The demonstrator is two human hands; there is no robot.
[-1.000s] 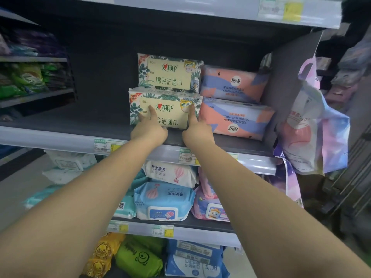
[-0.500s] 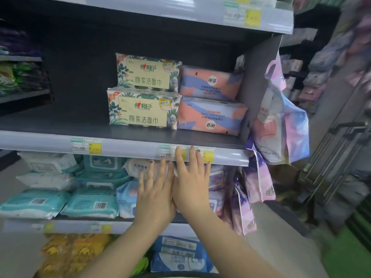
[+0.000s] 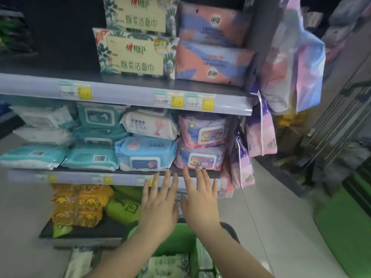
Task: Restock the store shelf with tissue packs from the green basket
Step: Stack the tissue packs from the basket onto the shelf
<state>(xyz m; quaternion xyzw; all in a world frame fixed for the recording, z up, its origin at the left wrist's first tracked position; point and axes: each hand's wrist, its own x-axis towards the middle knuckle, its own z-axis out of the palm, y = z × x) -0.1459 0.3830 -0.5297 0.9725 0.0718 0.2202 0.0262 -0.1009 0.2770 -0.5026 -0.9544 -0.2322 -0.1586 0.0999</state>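
On the far left I see the shelf (image 3: 124, 91), and its upper board is bare on this side. On the board below lie teal wipe packs (image 3: 90, 158), and under them, on the lowest board, yellow duck packs (image 3: 80, 205).

Moving to the middle, two leaf-printed tissue packs (image 3: 136, 55) are stacked one on another on the upper board. Touching them on the right side are two pink and blue packs (image 3: 212, 65), also stacked.

Lower in the middle is my left hand (image 3: 158, 209), flat, with fingers spread and palm down, and it holds nothing. Just beside it is my right hand (image 3: 200, 205) in the same pose, also with nothing in it. Both hands are in front of the lower shelf edge and above the green basket (image 3: 174, 235). The basket is at the bottom of the view, close to my body. Inside it lies one more leaf-printed pack (image 3: 168, 265), partly hidden by my arms.

On the right, pastel bags (image 3: 291, 63) hang at the end of the shelf, above the pale floor.
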